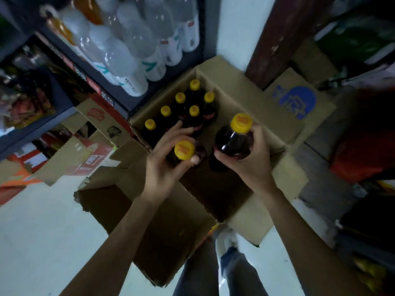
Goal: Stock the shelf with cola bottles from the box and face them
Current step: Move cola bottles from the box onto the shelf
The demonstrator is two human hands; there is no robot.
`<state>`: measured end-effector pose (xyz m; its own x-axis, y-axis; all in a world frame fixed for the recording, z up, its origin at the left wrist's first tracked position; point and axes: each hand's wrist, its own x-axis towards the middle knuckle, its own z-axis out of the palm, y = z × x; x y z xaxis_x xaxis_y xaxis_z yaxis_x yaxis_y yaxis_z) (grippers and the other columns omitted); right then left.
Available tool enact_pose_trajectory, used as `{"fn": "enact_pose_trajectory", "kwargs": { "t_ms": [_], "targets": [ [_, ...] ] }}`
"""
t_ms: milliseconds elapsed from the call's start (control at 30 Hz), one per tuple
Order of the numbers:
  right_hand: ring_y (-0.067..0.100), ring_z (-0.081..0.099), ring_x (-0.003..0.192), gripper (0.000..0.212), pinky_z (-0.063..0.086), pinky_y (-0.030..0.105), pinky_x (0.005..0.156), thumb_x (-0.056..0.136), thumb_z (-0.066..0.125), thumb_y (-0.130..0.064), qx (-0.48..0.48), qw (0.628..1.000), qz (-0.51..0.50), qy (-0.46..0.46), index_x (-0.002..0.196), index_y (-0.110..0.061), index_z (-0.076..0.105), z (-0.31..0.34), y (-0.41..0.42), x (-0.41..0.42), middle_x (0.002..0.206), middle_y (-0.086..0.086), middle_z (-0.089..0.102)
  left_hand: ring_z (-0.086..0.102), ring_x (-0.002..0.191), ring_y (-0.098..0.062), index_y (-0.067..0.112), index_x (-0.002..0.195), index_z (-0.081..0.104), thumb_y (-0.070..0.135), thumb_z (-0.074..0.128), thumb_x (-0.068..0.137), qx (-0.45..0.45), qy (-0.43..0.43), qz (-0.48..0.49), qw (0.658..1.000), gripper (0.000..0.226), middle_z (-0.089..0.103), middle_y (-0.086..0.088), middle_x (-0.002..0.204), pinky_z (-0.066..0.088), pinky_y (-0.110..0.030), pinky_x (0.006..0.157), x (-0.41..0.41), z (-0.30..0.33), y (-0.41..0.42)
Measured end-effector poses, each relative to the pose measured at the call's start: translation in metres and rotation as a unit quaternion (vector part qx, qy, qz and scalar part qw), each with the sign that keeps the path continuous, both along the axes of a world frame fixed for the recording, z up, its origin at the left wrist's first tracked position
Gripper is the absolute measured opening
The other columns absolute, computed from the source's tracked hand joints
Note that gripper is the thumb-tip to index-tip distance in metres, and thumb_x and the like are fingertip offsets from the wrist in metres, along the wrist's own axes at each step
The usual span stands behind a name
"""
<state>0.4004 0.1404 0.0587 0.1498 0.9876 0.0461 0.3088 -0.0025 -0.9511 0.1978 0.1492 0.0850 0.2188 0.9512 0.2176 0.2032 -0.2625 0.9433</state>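
Six cola bottles (yellow caps) stand in the box; both hands, left and right, grip one apiece

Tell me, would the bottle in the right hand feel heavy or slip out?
Probably heavy for its size: the bottle looks full of dark cola up to its yellow cap. It may be a bit slippery, since its shoulder looks smooth and glossy. The right hand wraps its upper part, so that grip should hold. Set down, it could tip, being tall and narrow.
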Motion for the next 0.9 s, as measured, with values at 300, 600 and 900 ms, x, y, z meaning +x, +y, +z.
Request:
{"fn": "enact_pose_trajectory", "kwargs": {
  "t_ms": [300, 600, 900],
  "targets": [
    [0.025, 0.056, 0.115, 0.066, 0.045, 0.052, 0.096, 0.072, 0.081, -0.033, 0.036, 0.988, -0.147, 0.004, 0.128, -0.020, 0.048, 0.091, -0.129, 0.068, 0.120, 0.006, 0.057, 0.057, 0.100, -0.008, -0.001, 0.105, 0.048, 0.029, 0.048, 0.095, -0.010, -0.041, -0.133, 0.990, 0.032, 0.058, 0.014, 0.100, 0.040, -0.020, 0.093, 0.095, 0.082, -0.051],
    [0.007, 0.053, 0.121, 0.074, 0.042, 0.022, 0.101, 0.072, 0.076, -0.036, 0.054, 0.952, -0.300, -0.025, 0.134, -0.028, 0.036, 0.127, -0.337, 0.100, 0.130, -0.010, 0.052, 0.064, 0.093, -0.007, 0.020, 0.099, 0.058, 0.042, 0.051, 0.093, 0.003, -0.021, -0.283, 0.959, 0.023, 0.066, 0.020, 0.090, 0.047, -0.030, 0.088, 0.180, 0.114, -0.192],
    [0.016, 0.053, 0.123, 0.067, 0.045, 0.046, 0.101, 0.078, 0.072, -0.038, 0.067, 0.872, -0.481, -0.061, 0.136, -0.025, 0.043, 0.149, -0.589, 0.125, 0.133, -0.002, 0.054, 0.066, 0.083, -0.026, 0.015, 0.090, 0.063, 0.063, 0.045, 0.090, 0.102, 0.012, -0.419, 0.902, 0.051, 0.069, -0.005, 0.082, 0.051, -0.049, 0.077, 0.266, 0.151, -0.404]
  ]
}}
